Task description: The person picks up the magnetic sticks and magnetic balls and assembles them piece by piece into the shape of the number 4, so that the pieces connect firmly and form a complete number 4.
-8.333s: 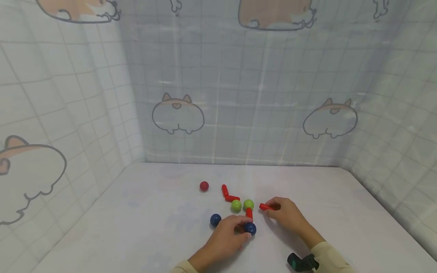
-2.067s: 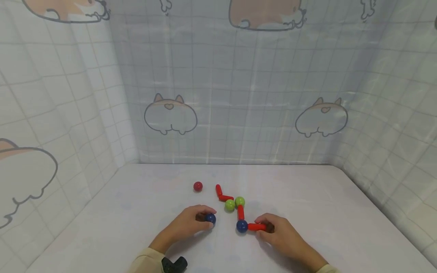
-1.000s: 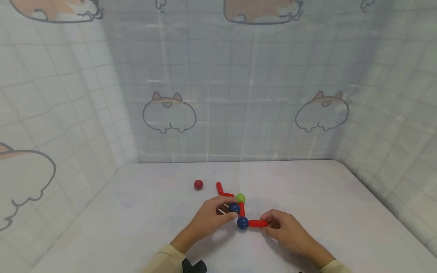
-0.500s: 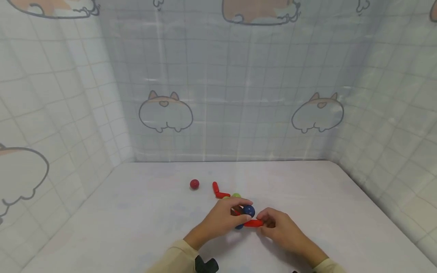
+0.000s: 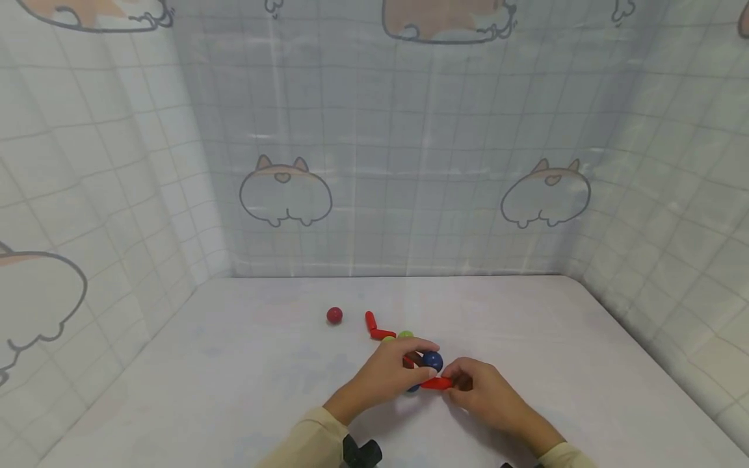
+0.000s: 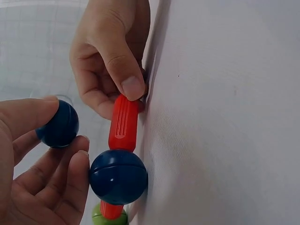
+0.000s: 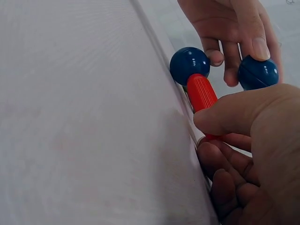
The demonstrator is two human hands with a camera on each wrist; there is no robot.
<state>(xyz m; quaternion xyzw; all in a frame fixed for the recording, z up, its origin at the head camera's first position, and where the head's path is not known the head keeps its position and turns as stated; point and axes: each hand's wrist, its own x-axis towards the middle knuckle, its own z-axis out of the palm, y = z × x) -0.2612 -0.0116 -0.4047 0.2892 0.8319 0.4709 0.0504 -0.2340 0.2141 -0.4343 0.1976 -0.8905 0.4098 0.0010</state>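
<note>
My left hand [image 5: 383, 377] pinches a loose blue ball [image 5: 433, 361] between thumb and fingertips, raised over the linked pieces. With thumb and fingers my right hand [image 5: 488, 393] grips the outer end of a ribbed red rod [image 6: 123, 124]. That rod's other end meets a second blue ball [image 6: 118, 177] on the table. From this ball another red rod [image 6: 111, 210] leads to a green ball [image 6: 101, 217]. In the head view the left hand covers much of the lower blue ball and of this other rod.
Behind the left hand, two green balls show partly, one of them a green ball [image 5: 406, 335]. Two red rods lie end to end in a bend, the nearer a red rod [image 5: 383, 335]. A red ball [image 5: 334, 315] sits farther left on the white table [image 5: 263, 364]. Patterned curtains [image 5: 374, 195] enclose it.
My left hand has picked up the left blue ball and carried it right, over the linked pieces. Earlier, the right hand brought its red rod to the other blue ball and still grips it.
</note>
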